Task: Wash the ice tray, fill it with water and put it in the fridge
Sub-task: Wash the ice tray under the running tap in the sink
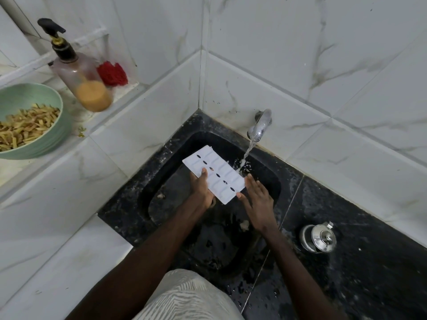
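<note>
Where the left hand (203, 190) grips, ice tray (214, 174) edge hidden.

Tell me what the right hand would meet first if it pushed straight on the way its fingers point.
Most likely the falling water stream: the right hand points up-left along the ice tray edge toward the tap. Depth is unclear, so it could pass in front of the stream.

White marble-veined wall tiles (300, 42) meet in a corner above a black speckled counter (369, 262).
</note>
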Demonstrator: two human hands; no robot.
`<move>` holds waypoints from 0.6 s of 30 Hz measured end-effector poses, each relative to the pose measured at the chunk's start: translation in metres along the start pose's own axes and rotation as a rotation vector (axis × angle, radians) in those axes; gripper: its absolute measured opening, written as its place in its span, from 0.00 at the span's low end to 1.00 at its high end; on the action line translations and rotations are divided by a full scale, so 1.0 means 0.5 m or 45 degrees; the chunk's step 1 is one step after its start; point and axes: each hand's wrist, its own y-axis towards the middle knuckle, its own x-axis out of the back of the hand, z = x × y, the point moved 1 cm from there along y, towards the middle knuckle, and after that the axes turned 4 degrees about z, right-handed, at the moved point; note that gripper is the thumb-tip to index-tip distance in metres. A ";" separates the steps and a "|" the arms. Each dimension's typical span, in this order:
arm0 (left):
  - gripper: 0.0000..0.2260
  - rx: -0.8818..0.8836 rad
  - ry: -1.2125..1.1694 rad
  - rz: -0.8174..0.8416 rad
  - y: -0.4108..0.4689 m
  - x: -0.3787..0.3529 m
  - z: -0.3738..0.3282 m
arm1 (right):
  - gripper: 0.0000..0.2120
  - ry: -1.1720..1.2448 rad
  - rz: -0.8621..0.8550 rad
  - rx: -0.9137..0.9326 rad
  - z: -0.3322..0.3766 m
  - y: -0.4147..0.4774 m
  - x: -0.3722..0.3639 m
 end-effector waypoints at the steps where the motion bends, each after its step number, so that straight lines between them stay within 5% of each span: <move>1: 0.21 -0.004 -0.002 0.014 -0.004 -0.001 0.003 | 0.34 0.000 0.000 -0.008 0.004 0.001 0.004; 6: 0.21 -0.058 -0.012 -0.008 -0.002 -0.002 -0.003 | 0.33 -0.157 0.035 0.210 -0.004 -0.011 0.006; 18: 0.21 0.041 0.028 0.069 -0.025 -0.025 0.038 | 0.36 -0.127 0.059 0.067 -0.017 0.004 0.024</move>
